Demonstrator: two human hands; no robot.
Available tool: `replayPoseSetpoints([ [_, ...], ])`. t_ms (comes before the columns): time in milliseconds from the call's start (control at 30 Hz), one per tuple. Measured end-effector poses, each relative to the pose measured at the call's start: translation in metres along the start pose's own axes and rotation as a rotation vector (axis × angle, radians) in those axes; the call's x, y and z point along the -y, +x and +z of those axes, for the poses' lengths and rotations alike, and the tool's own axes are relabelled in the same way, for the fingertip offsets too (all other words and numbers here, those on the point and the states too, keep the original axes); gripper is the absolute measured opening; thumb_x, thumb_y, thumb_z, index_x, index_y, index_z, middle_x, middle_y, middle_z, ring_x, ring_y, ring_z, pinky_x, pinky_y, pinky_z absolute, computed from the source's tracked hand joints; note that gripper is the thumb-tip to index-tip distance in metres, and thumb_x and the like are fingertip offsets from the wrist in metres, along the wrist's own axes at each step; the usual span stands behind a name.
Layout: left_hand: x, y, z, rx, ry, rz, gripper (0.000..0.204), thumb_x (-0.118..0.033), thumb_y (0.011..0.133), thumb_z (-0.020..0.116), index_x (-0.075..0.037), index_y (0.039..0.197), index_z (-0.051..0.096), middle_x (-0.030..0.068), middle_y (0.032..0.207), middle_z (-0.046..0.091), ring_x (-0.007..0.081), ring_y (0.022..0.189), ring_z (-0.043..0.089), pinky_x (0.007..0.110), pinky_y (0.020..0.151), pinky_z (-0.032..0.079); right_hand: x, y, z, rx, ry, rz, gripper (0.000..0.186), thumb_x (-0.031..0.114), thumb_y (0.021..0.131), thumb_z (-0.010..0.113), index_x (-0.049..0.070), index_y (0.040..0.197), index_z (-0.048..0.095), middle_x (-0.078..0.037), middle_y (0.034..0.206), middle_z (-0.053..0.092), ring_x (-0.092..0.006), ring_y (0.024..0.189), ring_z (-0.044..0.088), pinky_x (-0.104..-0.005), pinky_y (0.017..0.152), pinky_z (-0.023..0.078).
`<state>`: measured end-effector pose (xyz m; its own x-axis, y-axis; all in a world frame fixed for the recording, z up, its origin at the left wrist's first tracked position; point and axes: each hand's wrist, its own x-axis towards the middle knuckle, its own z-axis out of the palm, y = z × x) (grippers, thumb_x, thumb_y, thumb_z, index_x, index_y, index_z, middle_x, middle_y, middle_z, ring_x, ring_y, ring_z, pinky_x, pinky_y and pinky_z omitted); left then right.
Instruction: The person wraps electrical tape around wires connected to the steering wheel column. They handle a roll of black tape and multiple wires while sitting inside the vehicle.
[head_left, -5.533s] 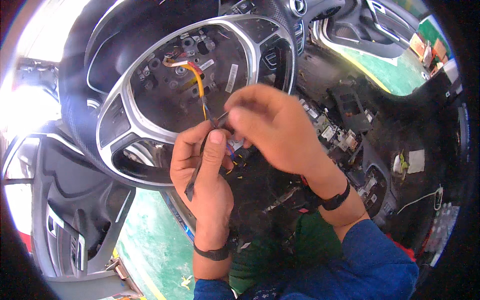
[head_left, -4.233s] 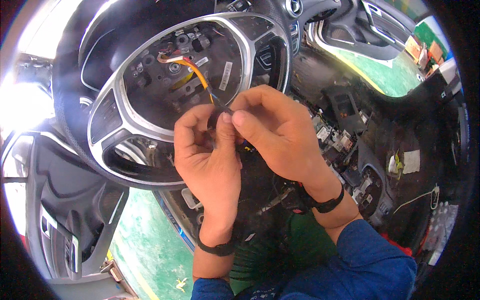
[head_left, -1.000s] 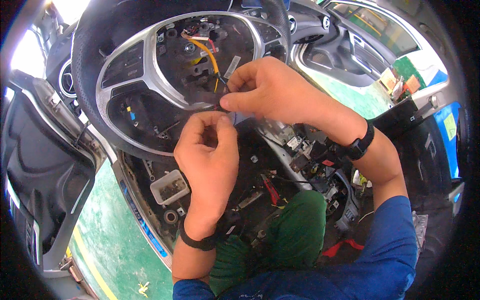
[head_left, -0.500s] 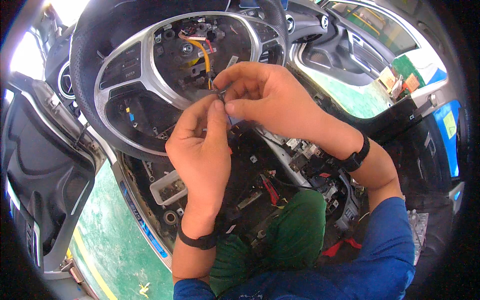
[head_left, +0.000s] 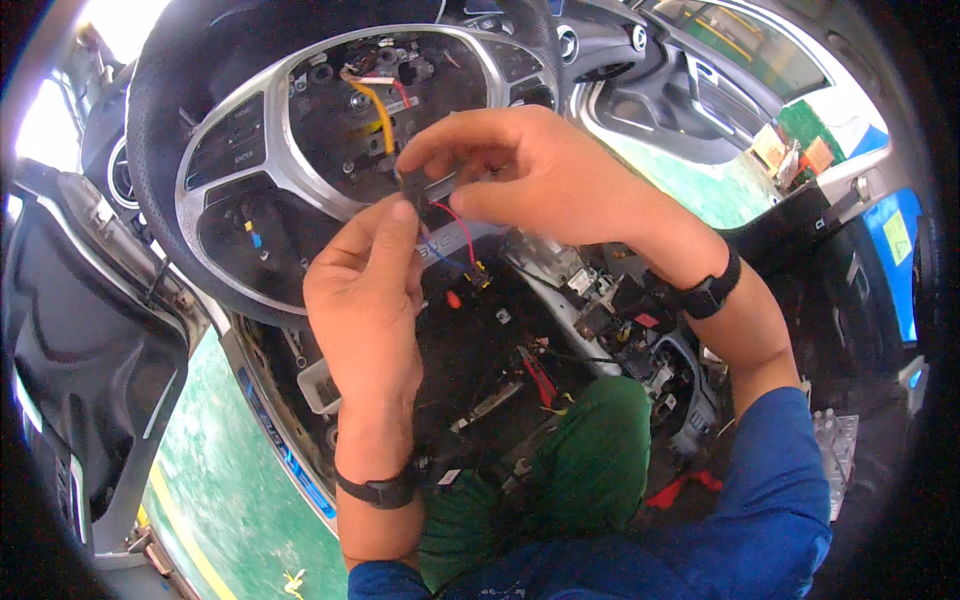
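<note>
The yellow-sheathed wiring harness [head_left: 374, 105] runs from the open hub [head_left: 335, 135] of the steering wheel [head_left: 285, 165] down to our hands. Our left hand [head_left: 365, 270] pinches its dark lower section between thumb and forefinger. Our right hand [head_left: 540, 180] curls just beside it; we cannot tell whether those bent fingers grip anything. A red wire [head_left: 468, 235] drops toward a yellow-and-black connector [head_left: 480, 275]. Near the wheel's lower left, we see a white plastic tray [head_left: 308, 385], partly hidden, its contents unclear.
</note>
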<state>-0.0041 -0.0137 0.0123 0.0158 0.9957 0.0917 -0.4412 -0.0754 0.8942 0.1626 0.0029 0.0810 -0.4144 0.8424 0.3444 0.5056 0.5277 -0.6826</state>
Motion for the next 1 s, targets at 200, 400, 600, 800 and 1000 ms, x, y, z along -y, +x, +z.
replayPoseSetpoints([
  [200, 0.001, 0.001, -0.005, 0.037, -0.089, 0.037, 0.02, -0.017, 0.094, 0.064, 0.002, 0.098, 0.07, 0.0014, 0.077, 0.065, 0.0051, 0.054, 0.048, 0.019, 0.047, 0.033, 0.002, 0.021, -0.011, 0.27, -0.043, 0.102, 0.037, 0.013, 0.077, 0.07, -0.001, 0.111, 0.064, -0.009, 0.096, 0.068, -0.0134, 0.082, 0.064, -0.028, 0.075, 0.051],
  [400, -0.003, 0.003, -0.009, 0.008, -0.089, -0.006, 0.021, -0.019, 0.094, 0.065, 0.002, 0.098, 0.069, 0.0013, 0.076, 0.064, 0.0058, 0.053, 0.047, 0.019, 0.045, 0.032, 0.0, 0.033, -0.016, 0.425, 0.092, 0.097, 0.039, 0.008, 0.078, 0.072, 0.0, 0.114, 0.061, -0.002, 0.099, 0.065, -0.0077, 0.085, 0.062, -0.0244, 0.073, 0.05],
  [600, -0.002, 0.007, -0.023, 0.149, -0.189, -0.029, 0.023, -0.022, 0.093, 0.066, 0.001, 0.096, 0.068, -0.0004, 0.072, 0.059, 0.0032, 0.052, 0.04, 0.018, 0.043, 0.026, 0.002, 0.036, -0.015, 0.43, 0.119, 0.083, 0.037, 0.007, 0.076, 0.075, 0.0, 0.109, 0.06, -0.001, 0.096, 0.063, -0.0073, 0.084, 0.06, -0.0234, 0.075, 0.049],
  [800, -0.006, 0.009, -0.023, 0.2, -0.224, -0.095, 0.022, -0.026, 0.096, 0.062, -0.004, 0.096, 0.065, -0.0028, 0.076, 0.059, 0.001, 0.05, 0.036, 0.017, 0.041, 0.024, 0.0, 0.035, -0.016, 0.378, 0.194, 0.134, 0.031, 0.01, 0.078, 0.076, 0.001, 0.104, 0.061, 0.001, 0.092, 0.06, -0.0063, 0.079, 0.056, -0.0219, 0.073, 0.046],
  [1000, -0.006, 0.012, -0.027, 0.232, -0.262, -0.174, 0.024, -0.026, 0.096, 0.063, -0.002, 0.1, 0.064, -0.0016, 0.081, 0.059, 0.0009, 0.053, 0.037, 0.016, 0.041, 0.025, 0.009, 0.029, -0.013, 0.315, 0.226, 0.302, 0.025, 0.028, 0.085, 0.07, 0.003, 0.084, 0.068, 0.002, 0.073, 0.06, -0.0069, 0.065, 0.051, -0.0235, 0.058, 0.039],
])
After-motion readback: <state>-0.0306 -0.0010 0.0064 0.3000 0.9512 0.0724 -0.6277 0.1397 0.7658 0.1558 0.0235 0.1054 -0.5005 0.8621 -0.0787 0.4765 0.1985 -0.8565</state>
